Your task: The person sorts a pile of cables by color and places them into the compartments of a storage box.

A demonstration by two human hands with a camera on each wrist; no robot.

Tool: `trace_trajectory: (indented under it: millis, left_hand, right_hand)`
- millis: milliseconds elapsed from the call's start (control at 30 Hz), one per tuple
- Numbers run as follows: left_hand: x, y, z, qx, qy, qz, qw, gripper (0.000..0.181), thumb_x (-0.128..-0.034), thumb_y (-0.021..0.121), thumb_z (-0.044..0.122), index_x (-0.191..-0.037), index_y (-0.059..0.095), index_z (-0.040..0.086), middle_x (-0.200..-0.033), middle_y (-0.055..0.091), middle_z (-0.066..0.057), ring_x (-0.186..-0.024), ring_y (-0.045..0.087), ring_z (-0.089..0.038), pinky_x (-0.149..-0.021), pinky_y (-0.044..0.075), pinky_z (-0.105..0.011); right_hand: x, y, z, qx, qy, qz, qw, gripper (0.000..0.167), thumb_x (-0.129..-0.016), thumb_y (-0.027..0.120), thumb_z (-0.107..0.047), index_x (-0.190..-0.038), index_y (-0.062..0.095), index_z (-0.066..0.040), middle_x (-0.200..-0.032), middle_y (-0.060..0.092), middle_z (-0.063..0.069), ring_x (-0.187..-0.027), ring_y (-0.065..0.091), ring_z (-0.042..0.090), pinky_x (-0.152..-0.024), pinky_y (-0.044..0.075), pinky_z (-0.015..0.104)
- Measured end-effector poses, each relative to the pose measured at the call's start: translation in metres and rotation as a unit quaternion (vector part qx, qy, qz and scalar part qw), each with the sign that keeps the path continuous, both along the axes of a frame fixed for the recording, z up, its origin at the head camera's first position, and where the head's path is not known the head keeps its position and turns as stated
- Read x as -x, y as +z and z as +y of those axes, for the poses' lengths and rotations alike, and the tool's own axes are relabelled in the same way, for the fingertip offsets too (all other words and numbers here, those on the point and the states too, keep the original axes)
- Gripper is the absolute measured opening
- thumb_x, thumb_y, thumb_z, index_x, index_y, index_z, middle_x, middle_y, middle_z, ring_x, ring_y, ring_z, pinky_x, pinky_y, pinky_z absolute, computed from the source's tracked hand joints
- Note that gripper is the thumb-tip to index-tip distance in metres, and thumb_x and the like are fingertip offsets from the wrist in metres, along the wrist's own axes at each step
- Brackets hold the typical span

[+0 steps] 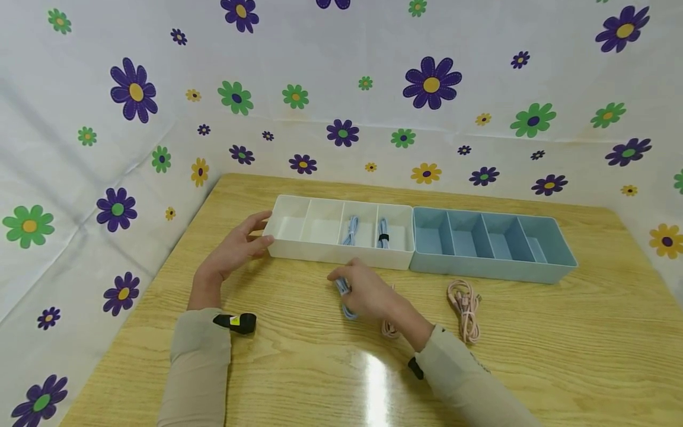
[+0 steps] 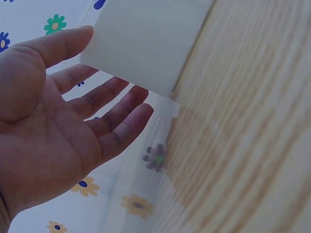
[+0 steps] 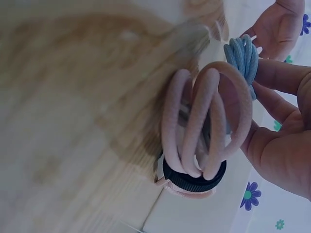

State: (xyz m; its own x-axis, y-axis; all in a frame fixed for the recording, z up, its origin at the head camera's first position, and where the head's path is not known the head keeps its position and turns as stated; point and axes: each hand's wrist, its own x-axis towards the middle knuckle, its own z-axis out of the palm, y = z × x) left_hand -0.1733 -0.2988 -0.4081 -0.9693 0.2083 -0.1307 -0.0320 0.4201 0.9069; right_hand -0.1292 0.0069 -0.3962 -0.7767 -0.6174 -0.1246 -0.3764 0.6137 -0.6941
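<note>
My right hand [image 1: 368,293] holds a coiled light-blue cable [image 1: 349,311] just in front of the white divided box [image 1: 331,254]. In the right wrist view, that blue cable [image 3: 243,60] shows at the fingers, beyond a pink coiled cable [image 3: 194,121] with a black tie. The same pink cable [image 1: 390,330] is partly hidden beneath my right hand in the head view. At the box's left end is my left hand [image 1: 235,252], its thumb and fingers spread loosely about the corner. Two blue cable bundles, one cable [image 1: 350,230] and a black-tied cable [image 1: 383,233], lie in separate right-hand compartments.
A blue divided box [image 1: 480,267] stands end to end with the white one on the wooden table [image 1: 288,362]. Another pink cable bundle [image 1: 466,314] lies in front of the blue box. Flower-printed cloth [image 1: 373,71] hangs behind and at the sides.
</note>
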Motion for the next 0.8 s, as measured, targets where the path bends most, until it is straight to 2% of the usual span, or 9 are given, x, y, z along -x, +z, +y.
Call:
trace_trajectory:
  millis: [167, 233, 400, 533, 633, 800]
  left_hand:
    - [-0.001, 0.001, 0.001, -0.002, 0.002, -0.003, 1.0, 0.069, -0.1019, 0.058, 0.027, -0.159, 0.021, 0.018, -0.153, 0.032, -0.022, -0.134, 0.043, -0.044, -0.104, 0.041, -0.058]
    - [-0.001, 0.001, 0.001, -0.002, 0.002, -0.003, 1.0, 0.068, -0.102, 0.057, 0.027, -0.159, 0.021, 0.018, -0.153, 0.032, -0.021, -0.134, 0.042, -0.044, -0.104, 0.041, -0.059]
    - [-0.001, 0.002, 0.001, -0.003, 0.002, -0.003, 1.0, 0.067, -0.1022, 0.057, 0.026, -0.159, 0.022, 0.018, -0.152, 0.033, -0.021, -0.133, 0.043, -0.043, -0.105, 0.04, -0.059]
    - [-0.001, 0.002, 0.0, -0.003, 0.004, -0.005, 1.0, 0.068, -0.1021, 0.057, 0.026, -0.159, 0.022, 0.018, -0.152, 0.033, -0.021, -0.133, 0.044, -0.043, -0.105, 0.04, -0.059]
    - [-0.002, 0.002, 0.0, -0.003, 0.003, -0.005, 1.0, 0.068, -0.1022, 0.057, 0.026, -0.159, 0.021, 0.018, -0.152, 0.033, -0.022, -0.132, 0.044, -0.043, -0.105, 0.04, -0.058]
    - [-0.002, 0.002, 0.0, -0.003, 0.001, -0.004, 1.0, 0.068, -0.1019, 0.058, 0.027, -0.159, 0.021, 0.018, -0.153, 0.032, -0.022, -0.133, 0.044, -0.043, -0.105, 0.04, -0.059]
  right_hand:
    - [0.003, -0.001, 0.001, 0.025, 0.007, 0.013, 0.9996, 0.052, -0.081, 0.056, 0.015, -0.131, 0.062, -0.001, -0.126, 0.055, 0.02, -0.094, 0.047, 0.023, -0.067, 0.04, 0.028]
    - [0.004, -0.001, 0.002, 0.035, -0.001, 0.002, 0.9994, 0.052, -0.082, 0.057, 0.014, -0.132, 0.062, -0.001, -0.128, 0.054, 0.02, -0.086, 0.048, 0.022, -0.062, 0.038, 0.027]
    - [0.006, 0.004, 0.003, 0.063, -0.027, -0.036, 0.997, 0.047, -0.087, 0.062, 0.009, -0.133, 0.061, -0.002, -0.129, 0.053, 0.018, -0.07, 0.051, 0.015, -0.056, 0.042, 0.024]
    - [0.009, 0.007, 0.004, 0.093, -0.024, -0.05, 0.9941, 0.046, -0.088, 0.064, 0.008, -0.133, 0.06, 0.0, -0.132, 0.052, 0.02, -0.065, 0.056, 0.012, -0.054, 0.047, 0.024]
    - [0.013, 0.009, 0.006, 0.126, -0.018, -0.078, 0.9887, 0.047, -0.089, 0.063, 0.009, -0.135, 0.058, 0.001, -0.133, 0.053, 0.02, -0.064, 0.062, 0.013, -0.054, 0.053, 0.027]
    - [0.018, 0.009, 0.01, 0.172, -0.021, -0.123, 0.9772, 0.05, -0.089, 0.063, 0.008, -0.138, 0.056, -0.003, -0.128, 0.056, 0.018, -0.074, 0.068, 0.019, -0.063, 0.059, 0.038]
